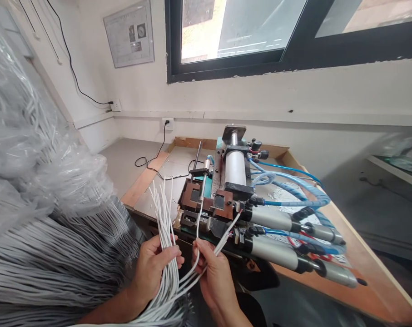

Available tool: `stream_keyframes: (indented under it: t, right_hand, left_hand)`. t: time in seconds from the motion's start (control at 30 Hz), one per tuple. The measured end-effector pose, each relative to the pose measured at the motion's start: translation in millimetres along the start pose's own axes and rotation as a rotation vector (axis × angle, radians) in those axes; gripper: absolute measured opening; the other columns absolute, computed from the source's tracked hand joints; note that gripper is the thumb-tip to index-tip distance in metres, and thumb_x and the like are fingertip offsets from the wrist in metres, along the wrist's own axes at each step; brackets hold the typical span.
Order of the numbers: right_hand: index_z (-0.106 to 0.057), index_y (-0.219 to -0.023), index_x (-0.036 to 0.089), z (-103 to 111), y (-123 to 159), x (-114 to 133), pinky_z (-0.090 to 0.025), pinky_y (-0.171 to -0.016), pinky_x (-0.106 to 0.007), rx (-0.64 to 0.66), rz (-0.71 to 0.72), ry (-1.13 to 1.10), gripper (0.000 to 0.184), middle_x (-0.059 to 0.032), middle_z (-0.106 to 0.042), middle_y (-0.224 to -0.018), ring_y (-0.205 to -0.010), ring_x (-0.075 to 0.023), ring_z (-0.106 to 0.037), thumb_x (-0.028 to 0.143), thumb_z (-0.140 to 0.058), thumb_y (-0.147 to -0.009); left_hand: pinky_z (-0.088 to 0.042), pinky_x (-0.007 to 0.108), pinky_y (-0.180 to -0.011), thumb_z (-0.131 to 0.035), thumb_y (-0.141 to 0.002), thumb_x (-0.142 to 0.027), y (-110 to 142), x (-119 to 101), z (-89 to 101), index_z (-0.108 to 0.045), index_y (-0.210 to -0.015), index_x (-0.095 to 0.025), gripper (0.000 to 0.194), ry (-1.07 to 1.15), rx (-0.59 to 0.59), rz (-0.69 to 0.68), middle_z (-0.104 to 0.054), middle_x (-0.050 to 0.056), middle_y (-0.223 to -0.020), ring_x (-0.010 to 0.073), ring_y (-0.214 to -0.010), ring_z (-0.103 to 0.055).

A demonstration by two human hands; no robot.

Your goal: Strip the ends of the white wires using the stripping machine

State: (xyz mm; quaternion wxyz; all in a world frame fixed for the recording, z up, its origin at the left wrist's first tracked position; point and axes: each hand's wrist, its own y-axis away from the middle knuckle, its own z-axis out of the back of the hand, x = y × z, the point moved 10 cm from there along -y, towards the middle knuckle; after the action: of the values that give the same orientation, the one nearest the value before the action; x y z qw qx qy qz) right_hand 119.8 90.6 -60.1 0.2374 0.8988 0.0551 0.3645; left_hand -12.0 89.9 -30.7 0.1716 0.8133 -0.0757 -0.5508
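Now | L hand [151,265]: fingers closed rnd wire bundle [169,278] | R hand [215,273]: fingers pinch few wires [226,233] — bundle btm cut off

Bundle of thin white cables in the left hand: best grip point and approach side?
I'd grip the white cable bundle just below its fanned free ends, where the left hand closes around it. Come from the left, thumb across the front: the strands gather there and run roughly upright, while the right hand and the machine with silver cylinders crowd the right.
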Motion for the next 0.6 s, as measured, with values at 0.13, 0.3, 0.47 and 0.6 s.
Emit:
stream_keyframes:
  t: [0.13, 0.3, 0.47, 0.6]
  right_hand:
    - [-0.056, -0.054, 0.014, -1.3, -3.6, -1.8, -0.024, -0.039, -0.018, 0.027, -0.01, 0.0, 0.024, 0.0059, -0.043, -0.046, -0.04, -0.005, -0.032, 0.031, -0.073, -0.057]
    - [-0.066, -0.076, 0.013, -22.7, -2.3, -7.6, -0.031, -0.044, -0.02, 0.204, -0.109, 0.013, 0.03, 0.0065, -0.041, -0.046, -0.043, -0.0064, -0.036, 0.039, -0.07, -0.062]
    - [-0.067, -0.071, 0.014, -18.9, -0.5, 0.3, -0.034, -0.045, -0.022, 0.185, 0.032, 0.129, 0.027, 0.0017, -0.052, -0.052, -0.047, -0.0096, -0.044, 0.038, -0.072, -0.06]
    - [-0.068, -0.068, 0.015, -2.5, 0.7, 6.9, -0.035, -0.049, -0.021, 0.07, 0.148, 0.122, 0.022, 0.0007, -0.056, -0.054, -0.049, -0.0089, -0.044, 0.034, -0.072, -0.06]
  left_hand:
    - [-0.046, 0.022, -0.046, -0.071, -0.058, -0.022, -1.2, 4.3, 0.6, -0.057, -0.084, -0.016, 0.03, -0.056, 0.028, 0.011, -0.063, -0.001, -0.055, 0.0136, -0.046, -0.06]
    - [-0.041, 0.02, -0.042, -0.068, -0.06, -0.016, -0.6, 8.5, -8.7, -0.056, -0.076, -0.016, 0.021, -0.148, 0.143, -0.016, -0.061, -0.003, -0.05, 0.0116, -0.041, -0.056]
    - [-0.039, 0.02, -0.045, -0.068, -0.061, -0.015, 1.4, 7.4, -14.6, -0.059, -0.067, -0.013, 0.01, -0.213, 0.212, -0.03, -0.061, -0.002, -0.051, 0.0101, -0.045, -0.053]
    - [-0.042, 0.02, -0.055, -0.07, -0.06, -0.016, -0.7, 1.6, -10.7, -0.064, -0.07, -0.013, 0.012, -0.147, 0.185, -0.061, -0.064, 0.0, -0.06, 0.0103, -0.056, -0.056]
